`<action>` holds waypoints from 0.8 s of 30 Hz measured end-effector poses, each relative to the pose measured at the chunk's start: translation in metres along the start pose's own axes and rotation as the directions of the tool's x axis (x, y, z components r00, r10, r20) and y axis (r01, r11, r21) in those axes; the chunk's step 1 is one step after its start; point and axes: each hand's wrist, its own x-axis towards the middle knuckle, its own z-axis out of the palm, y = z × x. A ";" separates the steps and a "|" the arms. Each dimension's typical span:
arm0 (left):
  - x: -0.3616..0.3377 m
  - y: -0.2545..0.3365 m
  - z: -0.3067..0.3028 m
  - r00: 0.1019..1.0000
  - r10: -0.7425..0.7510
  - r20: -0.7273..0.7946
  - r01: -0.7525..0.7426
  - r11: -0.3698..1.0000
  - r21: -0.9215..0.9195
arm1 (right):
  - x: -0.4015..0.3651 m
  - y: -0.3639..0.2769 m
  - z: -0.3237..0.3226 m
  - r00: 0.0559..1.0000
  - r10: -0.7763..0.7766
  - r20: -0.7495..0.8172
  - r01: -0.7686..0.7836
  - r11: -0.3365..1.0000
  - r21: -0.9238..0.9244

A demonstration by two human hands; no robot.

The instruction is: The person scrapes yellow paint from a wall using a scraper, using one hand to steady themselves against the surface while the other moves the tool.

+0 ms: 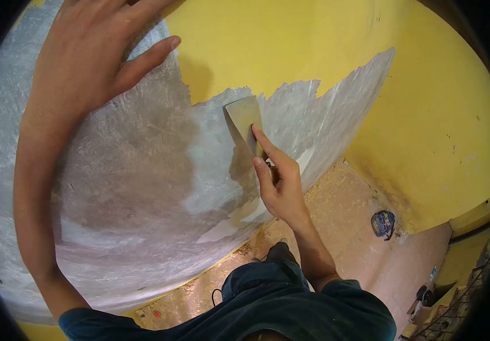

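Note:
My right hand (282, 184) is closed round the handle of a scraper (246, 116), index finger stretched along its blade. The blade's wide end lies against the wall, just under the ragged edge of the yellow paint (290, 40). Below that edge the wall surface is bare grey (126, 165). At the upper left, my left hand (94, 48) rests on the wall with its thumb spread; its fingertips are partly cut off by the frame's top.
Another yellow wall (432, 125) meets this one at the right. On the debris-strewn floor (341, 210) lies a dark blue object (382, 224). Dark items and a metal rack (463, 301) stand at the lower right.

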 end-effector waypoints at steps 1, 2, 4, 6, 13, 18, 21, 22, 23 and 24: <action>0.000 0.003 -0.005 0.996 -0.039 0.086 0.037 0.999 0.025 | -0.004 -0.002 0.000 1.000 0.019 0.003 -0.019 1.000 -0.003; 0.001 0.004 -0.007 0.983 -0.081 0.167 0.072 0.996 0.059 | -0.004 -0.003 0.001 0.999 0.032 0.006 -0.032 0.999 -0.004; 0.001 0.005 -0.006 0.992 -0.087 0.090 0.090 0.996 -0.027 | 0.004 0.010 0.001 0.999 -0.047 -0.024 0.047 0.999 0.007; 0.000 0.005 -0.004 0.996 -0.088 0.022 0.090 0.989 -0.114 | 0.005 0.012 0.003 0.992 -0.113 -0.056 0.115 0.993 0.026; -0.002 0.002 0.003 0.999 -0.051 -0.009 0.051 0.998 0.026 | -0.001 -0.005 -0.001 0.997 0.073 0.038 -0.077 0.992 0.097; -0.003 0.004 0.010 0.999 -0.048 -0.022 0.048 0.998 0.040 | -0.008 -0.003 -0.001 0.994 0.093 0.050 -0.098 0.989 0.115; -0.003 0.006 0.013 0.993 -0.066 -0.093 0.067 0.998 0.000 | -0.002 0.000 -0.002 1.000 0.008 0.008 -0.009 0.998 0.056; -0.003 0.005 0.008 0.998 -0.064 -0.027 0.064 0.998 0.023 | 0.000 -0.004 -0.004 0.999 0.038 0.031 -0.039 0.998 0.047; -0.002 0.003 0.004 0.997 -0.064 0.038 0.062 0.997 0.048 | 0.002 -0.007 -0.005 0.997 0.064 0.052 -0.066 0.997 0.037; -0.002 0.004 0.006 0.997 -0.066 0.037 0.065 0.997 0.048 | -0.001 -0.006 -0.003 0.997 0.063 0.052 -0.065 0.997 0.036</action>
